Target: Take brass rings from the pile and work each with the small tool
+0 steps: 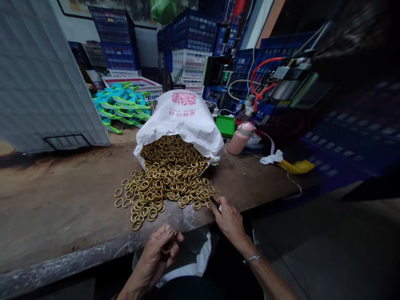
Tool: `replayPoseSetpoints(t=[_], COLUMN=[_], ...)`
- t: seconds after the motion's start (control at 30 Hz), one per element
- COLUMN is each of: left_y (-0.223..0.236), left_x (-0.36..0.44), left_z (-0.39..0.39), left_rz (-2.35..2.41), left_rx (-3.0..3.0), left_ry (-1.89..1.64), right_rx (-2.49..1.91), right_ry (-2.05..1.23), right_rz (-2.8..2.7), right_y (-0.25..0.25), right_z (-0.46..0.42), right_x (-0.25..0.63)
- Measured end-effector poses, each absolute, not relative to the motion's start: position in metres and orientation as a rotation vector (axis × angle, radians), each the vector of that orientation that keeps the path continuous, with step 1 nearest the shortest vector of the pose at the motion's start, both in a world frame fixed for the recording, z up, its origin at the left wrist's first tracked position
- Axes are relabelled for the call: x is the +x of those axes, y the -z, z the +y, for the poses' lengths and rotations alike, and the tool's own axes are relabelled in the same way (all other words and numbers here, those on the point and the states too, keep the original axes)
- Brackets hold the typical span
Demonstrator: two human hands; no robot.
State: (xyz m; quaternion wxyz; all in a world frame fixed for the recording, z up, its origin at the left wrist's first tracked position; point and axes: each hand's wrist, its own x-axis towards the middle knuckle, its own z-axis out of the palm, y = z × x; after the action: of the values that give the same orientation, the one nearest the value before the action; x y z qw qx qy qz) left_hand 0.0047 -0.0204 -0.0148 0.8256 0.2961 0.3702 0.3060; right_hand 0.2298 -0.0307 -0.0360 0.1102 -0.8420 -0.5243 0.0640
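A heap of gold-coloured rings [162, 179] spills onto the table from the open mouth of a white woven sack [184, 121] lying on its side. In front of the heap, past the table's front edge, my left hand [158, 252] is closed with its fingers curled on at least one gold ring [166, 251]. My right hand [230, 221] grips a small black tool [215, 203], its kind unclear, beside the right end of the heap. The tool's tip is close to the nearest rings. Below my hands is an open white bag [201, 258], partly hidden.
A pink bottle [240, 138] and a green tray [225, 126] stand right of the sack. Blue-and-green plastic parts [123, 104] are piled at the left, beside a large grey padded panel [53, 83]. Stacked crates [192, 62] and a machine with red hoses [281, 85] are behind.
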Motion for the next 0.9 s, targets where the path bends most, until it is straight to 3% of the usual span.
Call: replayPoseSetpoints(t=[0.3, 0.47, 0.9], left_y=[0.026, 0.03, 0.033], left_x=[-0.001, 0.004, 0.001], left_z=[-0.018, -0.017, -0.02], left_rz=[0.687, 0.752, 1.084], left_rx=[0.346, 0.294, 0.811], left_ry=[-0.648, -0.717, -0.827], right_rx=[-2.285, -1.964, -1.628], right_ry=[-0.288, -0.529, -0.829], right_rz=[-1.581, -1.63, -1.701], right_y=[0.041, 0.039, 0.027], right_z=[-0.026, -0.027, -0.022], right_x=[0.219, 0.189, 0.137])
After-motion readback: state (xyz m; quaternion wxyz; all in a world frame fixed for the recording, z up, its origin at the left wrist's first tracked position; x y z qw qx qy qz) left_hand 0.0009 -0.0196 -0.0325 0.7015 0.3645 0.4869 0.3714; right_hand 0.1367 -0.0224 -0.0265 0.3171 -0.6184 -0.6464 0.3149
